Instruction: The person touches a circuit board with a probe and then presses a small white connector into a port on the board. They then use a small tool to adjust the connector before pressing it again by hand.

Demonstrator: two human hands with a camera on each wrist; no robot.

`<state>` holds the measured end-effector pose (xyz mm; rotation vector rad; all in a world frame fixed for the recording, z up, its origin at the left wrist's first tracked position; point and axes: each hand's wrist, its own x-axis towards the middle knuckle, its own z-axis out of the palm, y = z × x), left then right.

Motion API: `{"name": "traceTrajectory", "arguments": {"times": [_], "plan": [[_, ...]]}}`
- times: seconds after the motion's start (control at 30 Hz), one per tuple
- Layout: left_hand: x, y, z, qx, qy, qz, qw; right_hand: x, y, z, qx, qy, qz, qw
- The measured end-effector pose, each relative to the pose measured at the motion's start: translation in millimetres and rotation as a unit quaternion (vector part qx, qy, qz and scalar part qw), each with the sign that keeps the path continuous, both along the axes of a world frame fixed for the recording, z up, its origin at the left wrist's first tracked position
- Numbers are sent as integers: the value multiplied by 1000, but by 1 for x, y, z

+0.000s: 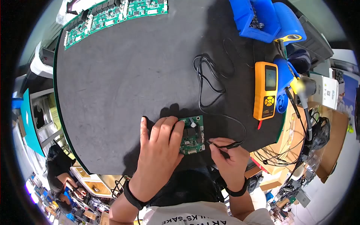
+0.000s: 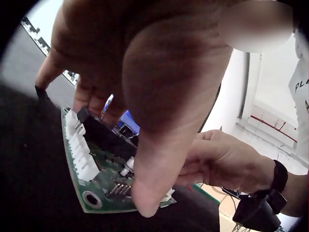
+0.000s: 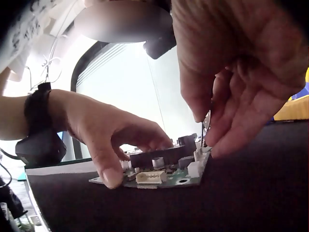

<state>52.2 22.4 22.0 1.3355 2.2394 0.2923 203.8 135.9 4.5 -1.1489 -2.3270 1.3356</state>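
A small green circuit board [image 1: 197, 141] lies on the black mat, with white connectors [image 2: 83, 157] along one edge. My left hand [image 1: 159, 148] grips it from the left, thumb on the near side and fingers across the top; the palm hides part of the board. At the board's right edge my right hand [image 1: 233, 159] pinches a thin black-corded probe [image 1: 233, 145]. Close up in the right wrist view, a slim metal tip [image 3: 203, 131] reaches down between thumb and fingers to the white connectors at the edge.
The probe's black cable [image 1: 199, 80] loops over the black mat [image 1: 112, 93]. An orange handheld meter [image 1: 265, 92] lies on the right, beside a blue soldering-iron stand [image 1: 282, 99]. A blue parts bin [image 1: 240, 18] stands far right; larger green boards [image 1: 108, 22] lie far left.
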Motion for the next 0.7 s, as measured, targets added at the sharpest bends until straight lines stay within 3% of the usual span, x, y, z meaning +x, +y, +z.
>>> {"name": "traceTrajectory", "arguments": {"times": [0.4,0.7], "plan": [[0,2,0,11,-41,21,999,2,3,-3,22,41,88,995],[0,2,2,9,-43,22,999,3,-1,-4,29,56,93,994]]}}
